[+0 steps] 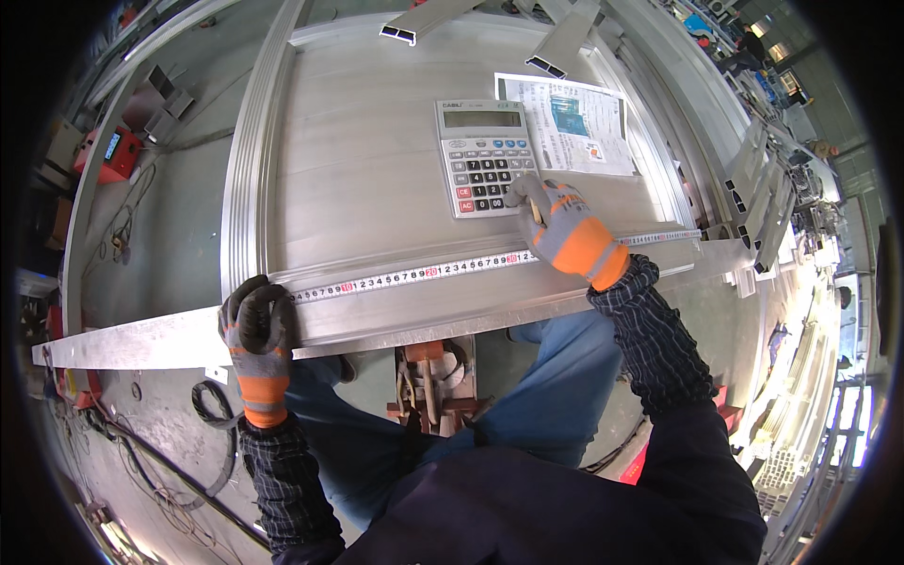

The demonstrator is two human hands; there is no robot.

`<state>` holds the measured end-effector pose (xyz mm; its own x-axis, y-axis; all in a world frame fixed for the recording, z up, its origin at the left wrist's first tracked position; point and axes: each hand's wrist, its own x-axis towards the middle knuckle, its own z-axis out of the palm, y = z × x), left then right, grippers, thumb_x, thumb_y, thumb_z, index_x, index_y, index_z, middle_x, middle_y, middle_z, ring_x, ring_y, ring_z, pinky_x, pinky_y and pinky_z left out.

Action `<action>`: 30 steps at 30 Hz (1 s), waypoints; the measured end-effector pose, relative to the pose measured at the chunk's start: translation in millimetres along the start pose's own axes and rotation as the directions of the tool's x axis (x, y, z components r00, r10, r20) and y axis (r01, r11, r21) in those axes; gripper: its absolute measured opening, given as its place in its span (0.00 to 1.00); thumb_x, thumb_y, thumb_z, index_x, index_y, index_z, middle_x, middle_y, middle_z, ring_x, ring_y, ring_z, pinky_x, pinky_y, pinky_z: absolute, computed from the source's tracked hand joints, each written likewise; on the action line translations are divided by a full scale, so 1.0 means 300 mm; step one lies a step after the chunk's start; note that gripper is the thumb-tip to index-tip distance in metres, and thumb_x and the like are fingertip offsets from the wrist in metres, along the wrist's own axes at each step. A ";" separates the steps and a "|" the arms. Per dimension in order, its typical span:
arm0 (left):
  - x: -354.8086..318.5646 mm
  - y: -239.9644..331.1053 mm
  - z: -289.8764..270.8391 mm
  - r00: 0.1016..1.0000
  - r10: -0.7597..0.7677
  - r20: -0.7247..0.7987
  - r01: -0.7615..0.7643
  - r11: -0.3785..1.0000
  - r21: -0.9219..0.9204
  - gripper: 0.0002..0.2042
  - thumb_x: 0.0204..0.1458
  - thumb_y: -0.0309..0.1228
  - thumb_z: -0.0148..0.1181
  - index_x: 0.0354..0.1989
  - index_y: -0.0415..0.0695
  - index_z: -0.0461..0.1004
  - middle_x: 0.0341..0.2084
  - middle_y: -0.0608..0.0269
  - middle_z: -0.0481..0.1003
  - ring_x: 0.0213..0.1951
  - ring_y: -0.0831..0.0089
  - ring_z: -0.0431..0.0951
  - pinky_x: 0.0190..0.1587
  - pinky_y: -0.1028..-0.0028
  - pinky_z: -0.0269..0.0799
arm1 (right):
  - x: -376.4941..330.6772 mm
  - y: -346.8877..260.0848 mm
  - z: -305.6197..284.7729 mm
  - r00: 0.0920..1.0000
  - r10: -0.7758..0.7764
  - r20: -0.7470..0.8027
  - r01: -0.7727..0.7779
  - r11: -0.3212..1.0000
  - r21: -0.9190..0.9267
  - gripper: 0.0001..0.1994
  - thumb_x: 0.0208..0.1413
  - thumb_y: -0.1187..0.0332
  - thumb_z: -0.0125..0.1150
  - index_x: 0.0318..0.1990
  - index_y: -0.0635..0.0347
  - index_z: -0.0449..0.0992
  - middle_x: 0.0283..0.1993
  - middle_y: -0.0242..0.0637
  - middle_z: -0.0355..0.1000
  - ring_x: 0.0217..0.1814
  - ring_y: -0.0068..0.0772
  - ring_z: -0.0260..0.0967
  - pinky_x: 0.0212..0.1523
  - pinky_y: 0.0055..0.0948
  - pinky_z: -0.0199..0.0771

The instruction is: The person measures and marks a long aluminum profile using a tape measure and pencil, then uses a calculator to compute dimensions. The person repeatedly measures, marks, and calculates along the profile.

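Both my hands wear grey-and-orange work gloves. My left hand (258,330) curls at the near left corner of an aluminium frame (254,169), closed on the low-number end of a tape measure (391,279). The tape runs rightward along the frame's near bar and passes behind my right hand (570,231). The fingers of that hand are bent, with a fingertip at the lower right keys of a grey calculator (482,155). A thin tan piece shows between them, too hidden to name. Beside the calculator, a printed sheet (589,127) lies on the metal panel (363,141).
Cut aluminium profiles (428,19) rest on the far side of the panel. A red machine (118,155) stands on the floor at left, near cables (122,235). A red-brown stand (431,377) is below the near bar. More profiles (772,207) are stacked at right.
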<state>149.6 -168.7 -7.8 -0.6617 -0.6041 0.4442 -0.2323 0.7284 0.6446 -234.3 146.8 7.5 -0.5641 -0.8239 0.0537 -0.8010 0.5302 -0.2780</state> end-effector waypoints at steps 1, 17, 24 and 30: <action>-0.006 -0.005 -0.001 1.000 -0.008 -0.007 0.008 1.000 -0.003 0.09 0.65 0.25 0.69 0.52 0.43 0.88 0.57 0.50 0.84 0.60 0.49 0.82 0.66 0.52 0.78 | 0.017 -0.043 -0.024 1.000 0.009 0.017 -0.010 1.000 0.022 0.22 0.71 0.61 0.60 0.69 0.51 0.74 0.62 0.56 0.83 0.66 0.67 0.79 0.74 0.60 0.74; 0.005 0.008 0.001 1.000 0.023 -0.003 -0.023 1.000 0.019 0.10 0.64 0.23 0.69 0.52 0.43 0.87 0.56 0.51 0.85 0.60 0.48 0.81 0.68 0.52 0.76 | -0.011 -0.037 -0.063 0.938 0.083 -0.337 0.032 0.946 0.322 0.08 0.75 0.73 0.57 0.56 0.58 0.78 0.52 0.46 0.84 0.51 0.52 0.83 0.57 0.47 0.82; 0.007 0.002 -0.006 1.000 -0.001 0.011 0.001 1.000 0.001 0.10 0.65 0.24 0.68 0.53 0.42 0.87 0.55 0.51 0.85 0.59 0.48 0.82 0.67 0.52 0.78 | -0.081 0.027 -0.005 0.902 -0.024 -0.431 0.106 0.980 0.168 0.10 0.73 0.76 0.57 0.57 0.59 0.77 0.50 0.49 0.85 0.50 0.58 0.82 0.57 0.52 0.80; 0.003 -0.023 0.004 1.000 0.016 0.005 -0.016 1.000 -0.003 0.10 0.65 0.24 0.67 0.53 0.41 0.87 0.55 0.50 0.85 0.58 0.47 0.84 0.66 0.52 0.79 | -0.087 0.050 0.046 0.876 -0.089 -0.474 0.086 0.996 -0.027 0.11 0.71 0.72 0.59 0.58 0.58 0.78 0.49 0.51 0.86 0.52 0.66 0.81 0.58 0.59 0.78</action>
<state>149.7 -173.9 -12.6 -0.6692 -0.5904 0.4512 -0.2191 0.7370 0.6394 -228.9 173.4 -11.3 -0.5178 -0.6743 0.5265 -0.8520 0.4623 -0.2459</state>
